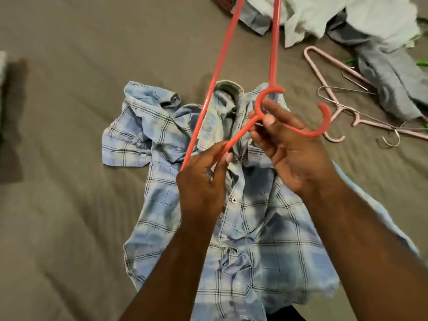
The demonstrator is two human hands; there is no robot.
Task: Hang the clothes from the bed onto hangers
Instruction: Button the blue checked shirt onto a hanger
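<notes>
Plaid shirt (254,239) unhung, near; my left hand (203,179) and right hand (289,156) grip red hanger (275,42), maybe two tangled. Next: feed into collar (228,85).

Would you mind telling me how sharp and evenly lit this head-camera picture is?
Head view: soft, even light, no glare; the red hanger, left hand, right hand and plaid shirt are fairly sharp; the pale clothes pile at top right is smeared; the left edge is dark and blurred.
</notes>
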